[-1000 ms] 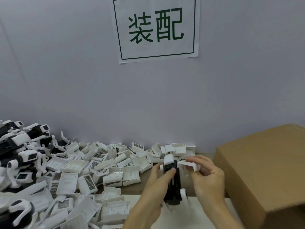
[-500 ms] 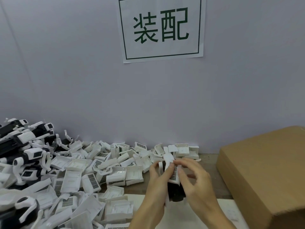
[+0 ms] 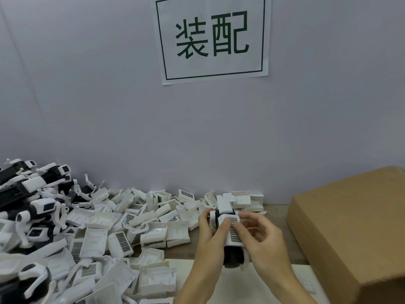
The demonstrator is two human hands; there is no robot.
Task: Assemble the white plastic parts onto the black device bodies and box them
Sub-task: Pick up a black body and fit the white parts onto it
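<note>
Your left hand (image 3: 209,234) curled round black device body (image 3: 233,256), thumb pressing white grille cover (image 3: 232,230) on top. Your right hand (image 3: 262,240) pinches cover's right edge with bent fingers. Held above wooden table (image 3: 282,222), between heap of ribbed white plastic shells (image 3: 157,231) and smooth brown cardboard box (image 3: 355,227).

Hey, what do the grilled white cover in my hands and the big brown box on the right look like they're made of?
The grilled white cover looks like moulded matt plastic: thin even walls, a crisp slotted grid. The brown box looks like plain cardboard: dull tan, unprinted face, sharp folded edges.
</note>
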